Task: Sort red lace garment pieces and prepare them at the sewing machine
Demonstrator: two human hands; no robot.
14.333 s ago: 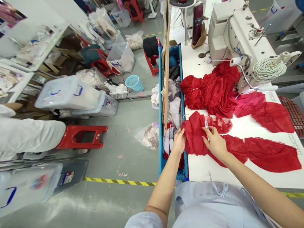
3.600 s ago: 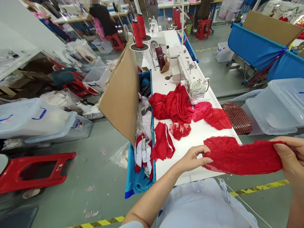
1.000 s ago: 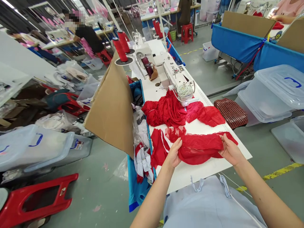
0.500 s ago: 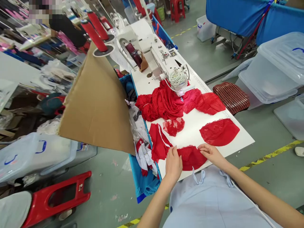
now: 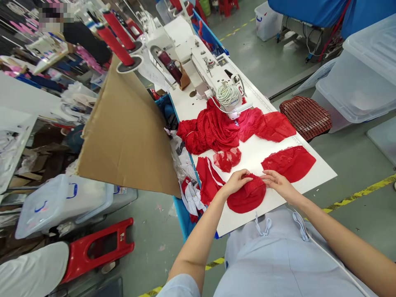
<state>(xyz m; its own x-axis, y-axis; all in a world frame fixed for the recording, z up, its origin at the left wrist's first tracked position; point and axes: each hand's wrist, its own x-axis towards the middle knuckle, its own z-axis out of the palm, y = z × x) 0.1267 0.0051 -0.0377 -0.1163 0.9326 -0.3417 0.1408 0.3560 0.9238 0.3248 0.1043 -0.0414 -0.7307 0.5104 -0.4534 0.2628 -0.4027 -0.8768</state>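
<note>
My left hand point(image 5: 236, 182) has its thumb and fingers closed on the upper left edge of a red fabric piece point(image 5: 246, 200). On the other side, my right hand point(image 5: 277, 184) pinches the piece's right edge, its fingers partly overlapping the cloth. The piece is bunched along the top, and its rounded lower part lies on the white sewing table point(image 5: 230, 225). A red lace-edged panel point(image 5: 291, 163) lies flat to the right. Beside my left hand are red fabric with a white strip point(image 5: 208, 177) and a small sheer red piece point(image 5: 227, 159).
A white sewing machine point(image 5: 229, 97) stands beyond a red lace heap point(image 5: 213, 128). Cardboard point(image 5: 130, 136) rises on the left beside a blue cloth bin point(image 5: 182, 214). A slatted seat point(image 5: 305, 117) and clear plastic boxes point(image 5: 359, 82) are at the right; a red stool point(image 5: 102, 247) is at lower left.
Both hands have moved up the table, away from my body, with the red piece. Its top edge, stretched between my hands before, is now bunched, and the hands are closer together.
</note>
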